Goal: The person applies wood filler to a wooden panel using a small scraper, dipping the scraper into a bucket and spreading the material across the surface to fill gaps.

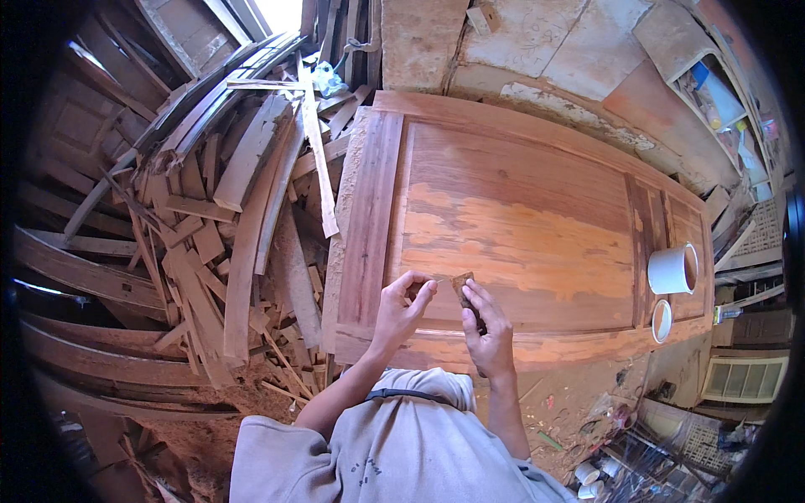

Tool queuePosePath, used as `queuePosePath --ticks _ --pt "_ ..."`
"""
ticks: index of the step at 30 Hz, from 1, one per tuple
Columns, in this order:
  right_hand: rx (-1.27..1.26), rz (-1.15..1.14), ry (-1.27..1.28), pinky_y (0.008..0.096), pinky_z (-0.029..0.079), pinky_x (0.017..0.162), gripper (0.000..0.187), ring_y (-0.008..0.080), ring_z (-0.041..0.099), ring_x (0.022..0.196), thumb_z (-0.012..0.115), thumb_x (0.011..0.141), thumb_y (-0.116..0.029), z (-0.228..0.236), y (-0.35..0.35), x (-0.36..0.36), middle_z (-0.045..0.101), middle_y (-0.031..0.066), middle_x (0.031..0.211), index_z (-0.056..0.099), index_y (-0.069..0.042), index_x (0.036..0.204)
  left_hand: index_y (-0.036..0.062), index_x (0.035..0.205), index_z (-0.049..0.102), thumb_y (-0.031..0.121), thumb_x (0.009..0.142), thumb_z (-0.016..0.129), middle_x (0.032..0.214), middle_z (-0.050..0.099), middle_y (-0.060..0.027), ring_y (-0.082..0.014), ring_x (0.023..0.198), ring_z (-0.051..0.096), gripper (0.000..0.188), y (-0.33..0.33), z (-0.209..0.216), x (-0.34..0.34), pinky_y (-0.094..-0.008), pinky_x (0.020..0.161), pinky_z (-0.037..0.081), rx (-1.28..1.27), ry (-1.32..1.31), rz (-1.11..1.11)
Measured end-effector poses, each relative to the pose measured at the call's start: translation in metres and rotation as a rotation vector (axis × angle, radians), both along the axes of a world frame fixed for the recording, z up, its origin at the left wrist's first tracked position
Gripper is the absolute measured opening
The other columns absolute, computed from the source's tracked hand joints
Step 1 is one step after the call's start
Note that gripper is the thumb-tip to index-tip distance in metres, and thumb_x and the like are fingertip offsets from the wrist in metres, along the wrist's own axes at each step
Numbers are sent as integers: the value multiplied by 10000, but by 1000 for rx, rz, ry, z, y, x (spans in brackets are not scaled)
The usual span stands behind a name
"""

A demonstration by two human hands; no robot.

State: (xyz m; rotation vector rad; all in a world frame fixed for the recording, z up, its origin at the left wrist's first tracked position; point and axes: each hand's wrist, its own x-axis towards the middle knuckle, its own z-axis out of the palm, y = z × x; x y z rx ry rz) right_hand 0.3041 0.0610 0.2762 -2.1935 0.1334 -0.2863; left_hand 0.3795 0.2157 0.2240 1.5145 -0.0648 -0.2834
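My right hand (492, 331) is closed around a small flat tool (462, 282), brown at its upper end and dark along the part in my palm; it looks like a putty knife crusted with filler. Close to its left, my left hand (406, 310) pinches thumb and forefinger together near the tool's tip. A thin pale sliver seems to run from that pinch toward the tool, too small to name. Both hands are over the near edge of a large panelled wooden door (520, 172) lying flat. Orange-tan smears of filler (478, 243) cover its big panel.
A white tub (668, 270) stands on the door's right part, with a small round white lid or dish (662, 321) nearer me. Scrap timber (251, 159) is heaped at left, a long strip (319, 159) reaching the door. Shelves (721, 101) and clutter (671, 436) are at right.
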Motion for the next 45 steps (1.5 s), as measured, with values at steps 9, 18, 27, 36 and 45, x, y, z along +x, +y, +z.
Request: queuePosePath --ticks 9,18,27,36,45 --pt "206 -127 58 226 511 525 330 116 639 686 577 973 -132 -30 -15 -4 590 117 1341 606 -50 1291 -9 960 673 138 966 644 810 654 -13 -53 750 585 150 42 -7 23 -229 644 461 108 15 234" --pt "1032 -324 433 242 444 349 325 95 536 428 495 1042 -301 -77 -48 -27 639 87 870 512 -77 1277 -7 1080 635 124 950 624 871 648 -28 -99 730 593 185 189 -180 21 -251 679 480 288 85 625" --pt "1023 -329 593 229 440 370 416 90 540 461 509 1031 -394 -81 -34 -11 641 89 929 506 -77 1300 -31 1084 619 105 911 585 974 653 -94 -176 864 604 223 202 -223 -13 -313 821 495 485 340 757" --pt "1018 -151 643 243 504 476 341 93 593 569 498 1041 -344 -95 -28 25 665 104 1004 526 -69 1240 -26 1059 613 121 904 552 988 664 -133 -224 929 638 222 161 -173 52 -348 869 493 743 247 538" --pt "-85 72 647 482 509 643 259 399 680 747 520 1007 -278 -161 -68 26 699 217 886 608 -34 1003 24 1013 471 125 918 441 907 536 -113 -222 848 532 142 146 -181 51 -359 818 460 673 329 490"
